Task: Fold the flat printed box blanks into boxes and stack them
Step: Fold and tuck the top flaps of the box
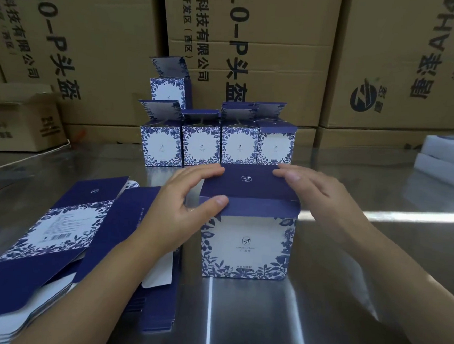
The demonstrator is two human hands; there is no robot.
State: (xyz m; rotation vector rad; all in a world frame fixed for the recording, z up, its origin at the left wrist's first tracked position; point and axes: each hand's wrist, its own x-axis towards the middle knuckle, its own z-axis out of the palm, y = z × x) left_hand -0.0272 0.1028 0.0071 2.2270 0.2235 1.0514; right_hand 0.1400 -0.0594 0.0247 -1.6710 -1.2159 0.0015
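At 8 o'clock the flat blanks lie piled, handy for the next pick. At centre the box stands upright on the surface. The left hand and right hand press its lid with flat fingers, gripping nothing, probably to tuck it shut. At 12 o'clock the folded boxes stand in a row, one stacked on top.

Light was even and fairly bright. Glare band crossed the steel table at right. Frame edges bowed; upper corners were soft.
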